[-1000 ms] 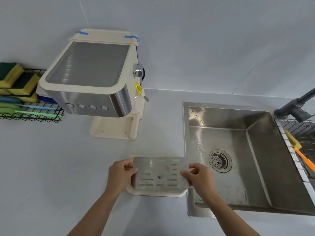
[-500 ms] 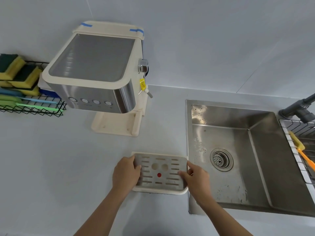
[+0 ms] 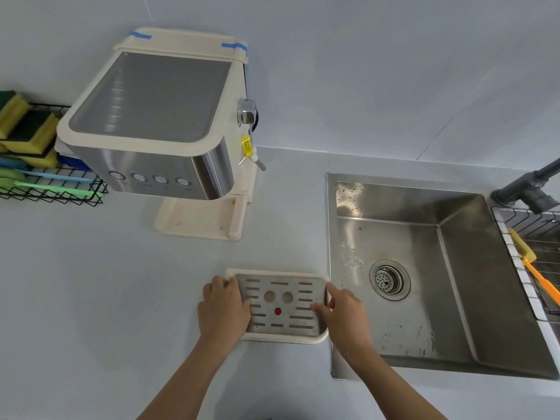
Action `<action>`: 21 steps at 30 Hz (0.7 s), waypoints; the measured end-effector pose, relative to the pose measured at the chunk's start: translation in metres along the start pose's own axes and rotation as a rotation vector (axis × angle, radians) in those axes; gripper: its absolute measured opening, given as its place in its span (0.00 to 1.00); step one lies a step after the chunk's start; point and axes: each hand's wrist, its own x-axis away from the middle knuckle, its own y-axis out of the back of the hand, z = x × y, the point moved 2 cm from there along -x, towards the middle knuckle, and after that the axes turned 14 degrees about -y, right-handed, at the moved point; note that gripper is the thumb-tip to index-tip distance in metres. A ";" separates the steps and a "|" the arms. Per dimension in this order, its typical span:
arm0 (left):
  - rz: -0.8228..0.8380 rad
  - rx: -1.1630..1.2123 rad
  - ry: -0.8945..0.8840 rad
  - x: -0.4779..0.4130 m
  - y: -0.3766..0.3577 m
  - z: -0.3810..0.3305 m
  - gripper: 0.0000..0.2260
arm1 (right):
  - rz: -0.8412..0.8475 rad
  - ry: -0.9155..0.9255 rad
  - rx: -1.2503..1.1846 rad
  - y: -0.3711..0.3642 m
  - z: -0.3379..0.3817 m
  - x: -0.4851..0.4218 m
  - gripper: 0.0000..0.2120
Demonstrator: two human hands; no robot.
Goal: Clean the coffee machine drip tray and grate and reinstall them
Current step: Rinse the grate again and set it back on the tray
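The slotted steel grate (image 3: 280, 318) lies flat inside the cream drip tray (image 3: 291, 339), which sits on the counter just left of the sink. My left hand (image 3: 222, 310) covers the grate's left edge and the tray's left side. My right hand (image 3: 345, 313) grips the grate's right edge, thumb on top. A red dot shows through a hole in the grate. The coffee machine (image 3: 151, 116) stands behind, and its cream base platform (image 3: 197, 219) is bare where the tray fits.
A steel sink (image 3: 454, 298) with a drain lies to the right, with a dark faucet (image 3: 527, 189) behind it. A wire rack with an orange brush (image 3: 542, 283) is at the far right. A black wire basket (image 3: 45, 189) with sponges and brushes stands left of the machine.
A second ago both hands held the grate tilted above the tray. It has since been lowered and now lies flat in the tray.
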 end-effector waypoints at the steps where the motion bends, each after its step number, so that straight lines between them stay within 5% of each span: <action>1: -0.008 0.015 0.001 0.000 0.000 0.001 0.16 | 0.001 0.009 0.012 0.000 0.001 0.000 0.11; 10: -0.078 0.325 -0.035 0.003 0.000 0.023 0.25 | 0.092 -0.096 -0.180 -0.002 -0.005 -0.003 0.21; 21: -0.160 0.605 0.065 0.005 -0.011 0.036 0.22 | 0.101 -0.133 -0.169 -0.008 -0.010 0.001 0.13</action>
